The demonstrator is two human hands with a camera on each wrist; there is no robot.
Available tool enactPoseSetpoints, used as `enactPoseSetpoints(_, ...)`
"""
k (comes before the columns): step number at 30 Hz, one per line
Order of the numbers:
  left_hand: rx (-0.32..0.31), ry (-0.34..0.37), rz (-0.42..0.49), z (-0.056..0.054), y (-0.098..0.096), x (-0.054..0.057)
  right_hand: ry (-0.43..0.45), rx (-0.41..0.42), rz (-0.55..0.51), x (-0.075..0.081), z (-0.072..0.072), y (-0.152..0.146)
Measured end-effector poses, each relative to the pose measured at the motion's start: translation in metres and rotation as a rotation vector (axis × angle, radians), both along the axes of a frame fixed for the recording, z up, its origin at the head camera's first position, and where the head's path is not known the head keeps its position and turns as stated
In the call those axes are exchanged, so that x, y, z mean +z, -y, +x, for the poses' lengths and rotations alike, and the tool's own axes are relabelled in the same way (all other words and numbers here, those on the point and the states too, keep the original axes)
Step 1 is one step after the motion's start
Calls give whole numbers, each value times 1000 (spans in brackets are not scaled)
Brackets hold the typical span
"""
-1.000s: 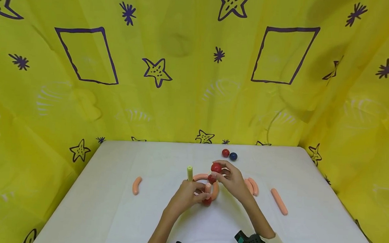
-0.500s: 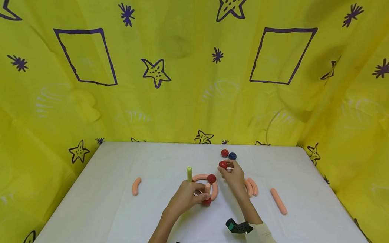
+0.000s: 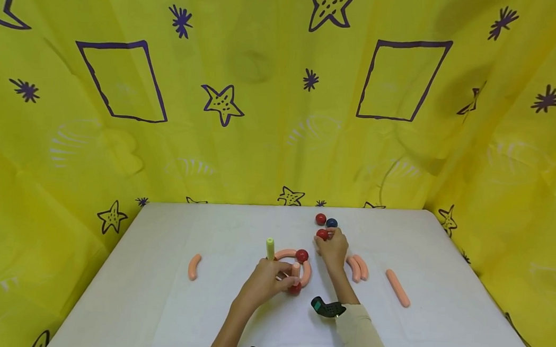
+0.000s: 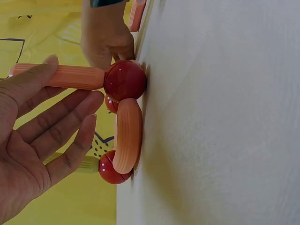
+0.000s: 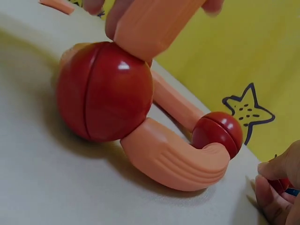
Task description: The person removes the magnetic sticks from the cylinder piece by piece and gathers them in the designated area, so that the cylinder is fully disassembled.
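Note:
My left hand (image 3: 265, 281) pinches an upright orange stick (image 4: 79, 76), which stands in a red ball (image 4: 124, 80) of a ring. Curved orange pieces (image 5: 176, 159) and red balls form this ring; another red ball (image 3: 301, 255) sits at its far side. Behind the left hand a yellow-green stick (image 3: 270, 248) rises from a further red ball (image 4: 112, 168). Beyond the ring, my right hand (image 3: 334, 251) holds a loose red ball (image 3: 322, 233) between thumb and fingers, low over the table. Just past it lie a red ball (image 3: 320, 219) and a dark blue ball (image 3: 332, 223).
Two curved orange pieces (image 3: 357, 268) lie right of the ring, with a straight orange stick (image 3: 398, 288) farther right. A single curved orange piece (image 3: 194, 267) is on the left. Yellow patterned cloth (image 3: 260, 156) hangs behind the white table (image 3: 155, 304).
From above the ring, my right hand has moved back and slightly right with the red ball, down near the two loose balls. My left hand keeps its grip on the orange stick.

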State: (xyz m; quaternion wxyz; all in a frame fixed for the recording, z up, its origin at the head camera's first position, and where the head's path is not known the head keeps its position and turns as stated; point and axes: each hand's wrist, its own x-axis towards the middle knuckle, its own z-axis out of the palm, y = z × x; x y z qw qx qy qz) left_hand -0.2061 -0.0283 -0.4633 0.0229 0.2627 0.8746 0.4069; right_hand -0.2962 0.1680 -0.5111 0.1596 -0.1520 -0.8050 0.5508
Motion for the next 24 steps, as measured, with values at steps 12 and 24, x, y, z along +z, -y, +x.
enactPoseSetpoints(12, -12, -28, 11, 0, 0, -1, -80, -88, -119, -6, -10, 5)
enactPoseSetpoints(24, 2, -31, 2, 1, 1, 1, -156, -116, -154, -11, -13, 7)
